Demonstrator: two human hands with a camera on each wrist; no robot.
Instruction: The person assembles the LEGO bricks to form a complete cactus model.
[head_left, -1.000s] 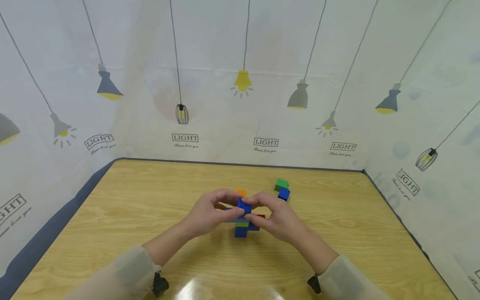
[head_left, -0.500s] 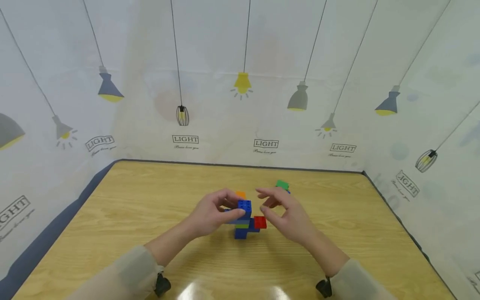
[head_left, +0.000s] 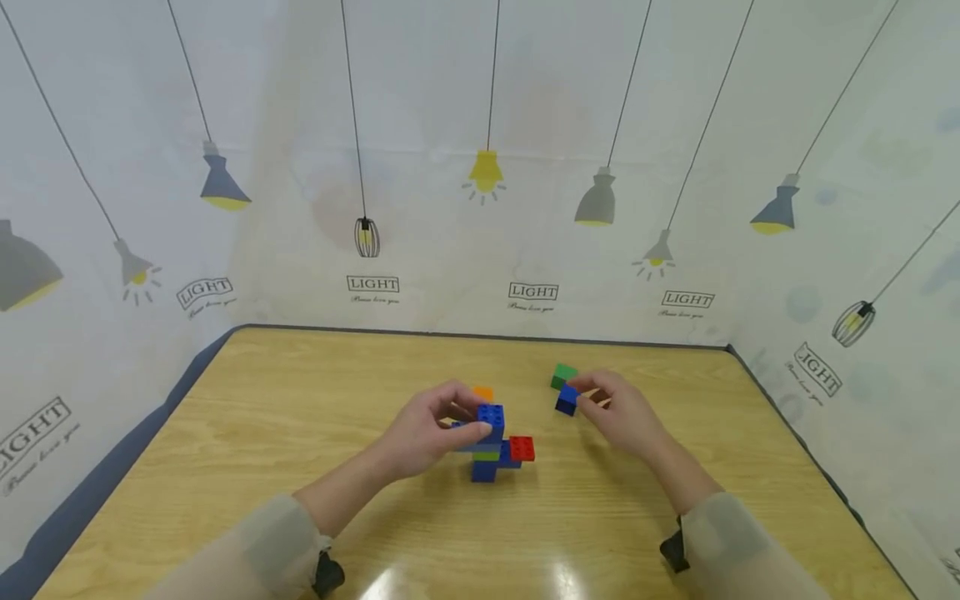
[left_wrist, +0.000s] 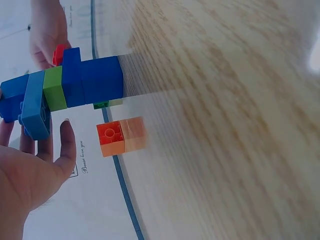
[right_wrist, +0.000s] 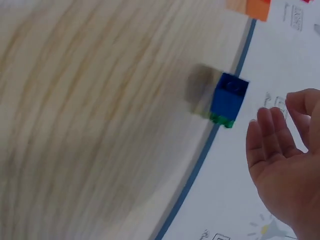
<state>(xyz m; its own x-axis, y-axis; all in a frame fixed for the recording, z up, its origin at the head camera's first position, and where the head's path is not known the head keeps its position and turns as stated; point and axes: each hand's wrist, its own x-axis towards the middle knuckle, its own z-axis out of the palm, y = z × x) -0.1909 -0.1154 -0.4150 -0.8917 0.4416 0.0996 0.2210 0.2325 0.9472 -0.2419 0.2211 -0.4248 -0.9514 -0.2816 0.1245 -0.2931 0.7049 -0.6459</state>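
On the counter [head_left: 300,400], a stack [head_left: 491,437] is gripped near its top between the fingers of the left hand [head_left: 423,429]. An orange block [head_left: 482,393] is partly hidden behind it. By a blue block [head_left: 567,401], with a green block [head_left: 563,375] just behind, the right hand [head_left: 622,417] is held, fingers apart; contact cannot be told. Since the earlier frame, the right hand has been moved away from the stack, and the blue block uncovered.

Booth-like workspace: wood-grain table [head_left: 585,508], lamp-printed sheeting [head_left: 420,183] on three sides; wider room unclear.
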